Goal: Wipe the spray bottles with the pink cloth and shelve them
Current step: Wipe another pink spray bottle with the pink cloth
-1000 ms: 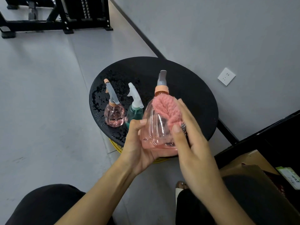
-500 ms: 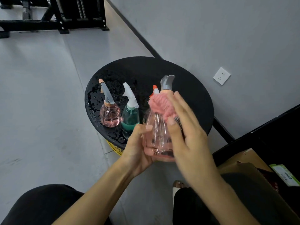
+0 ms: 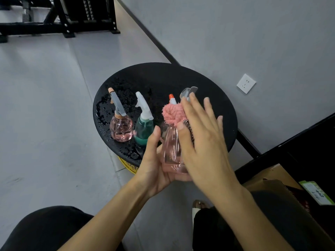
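My left hand point(image 3: 154, 165) grips the base of a clear pink spray bottle point(image 3: 171, 147) with a grey trigger head, held upright over the near edge of the round black table point(image 3: 208, 98). My right hand point(image 3: 201, 140) lies flat with straight fingers, pressing the pink cloth point(image 3: 172, 113) against the bottle's neck and shoulder. On the wet tabletop to the left stand a small round pink bottle point(image 3: 121, 129) and a green bottle point(image 3: 144, 131) with a white trigger. An orange-tipped nozzle point(image 3: 171, 98) shows behind the cloth.
Water drops cover the table's left side. A black shelf unit point(image 3: 299, 142) and an open cardboard box point(image 3: 275, 180) sit at the right. A wall socket point(image 3: 246, 83) is on the grey wall. Black equipment frames point(image 3: 59, 19) stand far back on the floor. My knees fill the bottom.
The cloth under my right hand has slid up from the bottle's body to its neck. The bottle has turned a little in my left hand, and an orange nozzle now shows.
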A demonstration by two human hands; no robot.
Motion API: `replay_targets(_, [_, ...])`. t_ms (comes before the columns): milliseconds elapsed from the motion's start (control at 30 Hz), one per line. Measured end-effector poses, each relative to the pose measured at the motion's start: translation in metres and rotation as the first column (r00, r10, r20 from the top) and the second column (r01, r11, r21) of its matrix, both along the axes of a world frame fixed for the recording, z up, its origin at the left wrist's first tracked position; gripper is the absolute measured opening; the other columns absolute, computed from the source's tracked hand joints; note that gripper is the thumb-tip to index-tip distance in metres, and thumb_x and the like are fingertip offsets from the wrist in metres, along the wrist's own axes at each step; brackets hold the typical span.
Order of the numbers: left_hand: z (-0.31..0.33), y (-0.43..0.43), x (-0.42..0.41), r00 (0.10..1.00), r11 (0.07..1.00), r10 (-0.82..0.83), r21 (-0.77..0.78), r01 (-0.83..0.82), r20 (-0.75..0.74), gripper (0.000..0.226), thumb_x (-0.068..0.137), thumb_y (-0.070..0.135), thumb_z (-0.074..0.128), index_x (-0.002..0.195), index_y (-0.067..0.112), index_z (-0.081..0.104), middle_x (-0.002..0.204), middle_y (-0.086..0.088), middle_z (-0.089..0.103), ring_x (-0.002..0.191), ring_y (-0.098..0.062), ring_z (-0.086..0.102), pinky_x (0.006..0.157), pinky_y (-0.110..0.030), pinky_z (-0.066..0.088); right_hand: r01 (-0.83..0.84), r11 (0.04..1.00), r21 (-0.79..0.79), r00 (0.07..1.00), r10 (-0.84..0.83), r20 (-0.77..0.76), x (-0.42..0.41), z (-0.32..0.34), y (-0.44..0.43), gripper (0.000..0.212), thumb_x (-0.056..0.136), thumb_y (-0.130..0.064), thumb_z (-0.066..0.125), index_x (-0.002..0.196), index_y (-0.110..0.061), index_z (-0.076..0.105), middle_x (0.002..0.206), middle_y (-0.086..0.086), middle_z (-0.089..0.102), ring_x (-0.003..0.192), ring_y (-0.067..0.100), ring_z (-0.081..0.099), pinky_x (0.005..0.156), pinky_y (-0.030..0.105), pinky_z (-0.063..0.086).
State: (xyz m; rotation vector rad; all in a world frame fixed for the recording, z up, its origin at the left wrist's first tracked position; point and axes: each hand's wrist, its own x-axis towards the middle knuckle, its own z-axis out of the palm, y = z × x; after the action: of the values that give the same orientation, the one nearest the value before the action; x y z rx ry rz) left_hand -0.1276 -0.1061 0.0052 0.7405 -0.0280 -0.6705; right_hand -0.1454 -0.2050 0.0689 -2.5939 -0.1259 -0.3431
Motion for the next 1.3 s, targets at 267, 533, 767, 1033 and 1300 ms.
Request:
replay_targets(267, [0.004, 0.0, 0.001, 0.989, 0.986, 0.142, -0.078, -0.144, -0.035, 0.067, 0.074, 0.067, 0.037, 0.089, 0.017, 0.079, 0.103, -0.009, 0.073, 0.097, -0.019, 0.07, 0.078, -0.028, 0.057, -0.063, 0.981, -0.185, 0.992, 0.082, 0.093, -0.045, -0.02, 0.019, 0.056, 0.096, -0.034, 0.032, 0.149, -0.015, 0.033, 0.158, -0.002, 0.026, 0.148, 0.019, 0.016, 0.117, 0.036, 0.013])
replay_targets(533, [0.001, -0.004, 0.0, 0.999, 0.998, 0.043, -0.039, -0.042, 0.027, 0.059, 0.058, 0.078, 0.045, 0.091, 0.04, 0.075, 0.09, 0.001, 0.074, 0.082, -0.018, 0.069, 0.071, -0.042, 0.056, -0.037, 0.999, -0.038, 0.999, 0.036, -0.03, 0.005, 0.0, 0.002, 0.055, 0.1, -0.035, 0.023, 0.153, -0.023, 0.019, 0.161, -0.01, 0.014, 0.148, 0.005, -0.002, 0.121, 0.029, 0.0])
replay_targets(767, [0.0, -0.001, 0.001, 0.992, 0.988, 0.12, -0.088, -0.124, -0.046, 0.066, 0.072, 0.069, 0.041, 0.087, 0.017, 0.079, 0.099, -0.008, 0.074, 0.093, -0.017, 0.071, 0.076, -0.028, 0.058, -0.099, 0.986, -0.132, 0.988, 0.112, 0.102, -0.035, -0.025, 0.016, 0.057, 0.09, -0.022, 0.036, 0.147, -0.018, 0.037, 0.157, -0.004, 0.029, 0.148, 0.018, 0.015, 0.117, 0.045, 0.019])
replay_targets(1033, [-0.005, -0.002, 0.001, 1.0, 0.999, 0.025, -0.021, -0.025, -0.011, 0.066, 0.061, 0.081, 0.042, 0.094, 0.035, 0.075, 0.102, -0.002, 0.074, 0.09, -0.022, 0.071, 0.074, -0.048, 0.056, -0.102, 0.99, 0.102, 0.99, 0.112, -0.091, 0.006, 0.004, -0.006, 0.046, 0.104, -0.034, 0.033, 0.15, -0.037, 0.026, 0.158, -0.024, 0.012, 0.144, -0.008, -0.005, 0.117, 0.024, 0.004])
replay_targets(1300, [-0.007, -0.006, 0.006, 0.999, 0.999, 0.025, -0.021, -0.024, 0.02, 0.058, 0.056, 0.079, 0.047, 0.091, 0.042, 0.074, 0.098, 0.004, 0.074, 0.084, -0.016, 0.07, 0.067, -0.039, 0.056, -0.131, 0.987, 0.091, 0.991, 0.13, 0.023, -0.001, -0.016, -0.007, 0.046, 0.102, -0.03, 0.036, 0.147, -0.03, 0.035, 0.158, -0.016, 0.022, 0.147, 0.001, 0.003, 0.121, 0.031, 0.013])
